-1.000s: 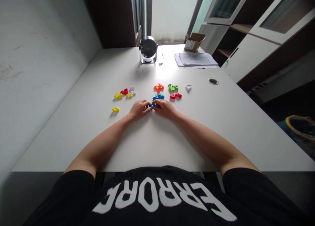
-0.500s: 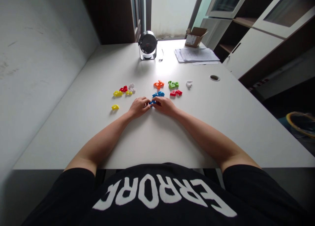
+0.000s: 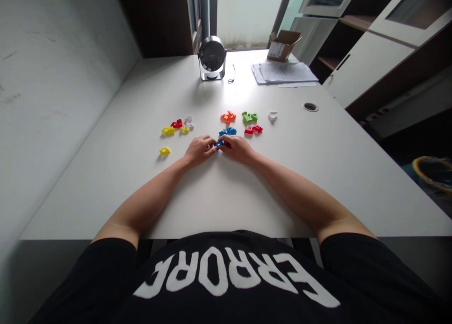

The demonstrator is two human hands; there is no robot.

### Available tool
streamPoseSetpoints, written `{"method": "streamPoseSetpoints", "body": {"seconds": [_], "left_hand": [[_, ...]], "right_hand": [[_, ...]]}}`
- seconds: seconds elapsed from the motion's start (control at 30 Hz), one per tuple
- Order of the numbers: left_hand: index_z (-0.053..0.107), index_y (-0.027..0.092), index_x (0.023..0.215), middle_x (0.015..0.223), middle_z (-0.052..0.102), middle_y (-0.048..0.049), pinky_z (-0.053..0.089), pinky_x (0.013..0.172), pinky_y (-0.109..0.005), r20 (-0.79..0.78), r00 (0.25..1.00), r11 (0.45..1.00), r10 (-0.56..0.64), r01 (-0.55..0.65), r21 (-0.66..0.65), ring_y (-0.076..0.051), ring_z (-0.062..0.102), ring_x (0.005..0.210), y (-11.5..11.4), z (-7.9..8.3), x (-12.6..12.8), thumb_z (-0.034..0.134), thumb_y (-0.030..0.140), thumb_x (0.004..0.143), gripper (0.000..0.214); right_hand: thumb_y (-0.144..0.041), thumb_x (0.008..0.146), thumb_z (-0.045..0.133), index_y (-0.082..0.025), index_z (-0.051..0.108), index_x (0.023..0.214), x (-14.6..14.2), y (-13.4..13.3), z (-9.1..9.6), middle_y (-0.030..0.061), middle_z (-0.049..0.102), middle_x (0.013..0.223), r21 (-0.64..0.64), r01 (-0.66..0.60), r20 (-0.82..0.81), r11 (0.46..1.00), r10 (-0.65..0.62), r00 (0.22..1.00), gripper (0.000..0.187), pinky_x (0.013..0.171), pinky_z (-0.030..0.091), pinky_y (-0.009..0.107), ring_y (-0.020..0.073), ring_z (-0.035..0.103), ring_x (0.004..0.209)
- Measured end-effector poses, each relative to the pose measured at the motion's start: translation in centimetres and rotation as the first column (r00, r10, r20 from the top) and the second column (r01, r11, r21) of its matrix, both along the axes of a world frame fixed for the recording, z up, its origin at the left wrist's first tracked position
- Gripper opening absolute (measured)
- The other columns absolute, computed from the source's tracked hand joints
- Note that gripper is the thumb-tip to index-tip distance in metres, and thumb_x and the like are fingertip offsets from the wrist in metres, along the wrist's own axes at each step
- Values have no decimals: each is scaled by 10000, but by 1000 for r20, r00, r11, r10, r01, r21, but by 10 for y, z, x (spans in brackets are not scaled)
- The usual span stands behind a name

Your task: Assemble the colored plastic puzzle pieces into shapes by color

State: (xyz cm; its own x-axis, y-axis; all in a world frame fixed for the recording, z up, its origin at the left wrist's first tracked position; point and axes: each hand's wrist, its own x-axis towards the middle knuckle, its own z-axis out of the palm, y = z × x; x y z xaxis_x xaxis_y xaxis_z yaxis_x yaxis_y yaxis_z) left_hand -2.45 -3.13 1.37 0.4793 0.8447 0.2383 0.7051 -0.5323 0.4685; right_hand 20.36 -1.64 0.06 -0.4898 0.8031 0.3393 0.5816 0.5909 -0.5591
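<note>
Between the fingertips of both hands is a small blue plastic piece (image 3: 218, 145), partly covered by the fingers. My left hand (image 3: 200, 149) pinches it from the left, and my right hand (image 3: 237, 148) grips its right side. Just behind the hands lie more blue plastic pieces (image 3: 228, 131). Farther back sit orange pieces (image 3: 228, 117) and green pieces (image 3: 249, 117). Red pieces (image 3: 253, 129) rest to the right of the blue ones. Left of my left hand are yellow pieces (image 3: 168, 131), red pieces (image 3: 177, 124) and whitish pieces (image 3: 189, 121). One yellow piece (image 3: 164, 150) lies alone.
A white piece (image 3: 273, 116) lies at the right of the groups, near a round cable hole (image 3: 310, 107). Toward the back of the white table (image 3: 226, 201) stand a round black device on a metal stand (image 3: 212, 58), papers (image 3: 287, 73) and an open cardboard box (image 3: 282, 47). A wall (image 3: 63, 88) borders the left.
The view has shifted slightly, so the things on the table appear a little higher. Both hands stay together on the blue piece, with only slight finger movement.
</note>
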Motion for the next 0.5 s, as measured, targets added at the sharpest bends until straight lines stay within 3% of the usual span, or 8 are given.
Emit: {"method": "streamPoseSetpoints", "body": {"seconds": [0.5], "left_hand": [[777, 224, 1098, 1015, 734, -58, 466, 869, -378, -6, 1000, 1000, 7, -7, -8, -206, 651, 879, 0, 0, 0, 585, 433, 1019, 294]], "right_hand": [[-356, 976, 653, -205, 751, 1070, 1, 0, -1, 33, 696, 809, -2, -8, -13, 1000, 8, 1000, 203, 676, 368, 277, 175, 554, 714]]}}
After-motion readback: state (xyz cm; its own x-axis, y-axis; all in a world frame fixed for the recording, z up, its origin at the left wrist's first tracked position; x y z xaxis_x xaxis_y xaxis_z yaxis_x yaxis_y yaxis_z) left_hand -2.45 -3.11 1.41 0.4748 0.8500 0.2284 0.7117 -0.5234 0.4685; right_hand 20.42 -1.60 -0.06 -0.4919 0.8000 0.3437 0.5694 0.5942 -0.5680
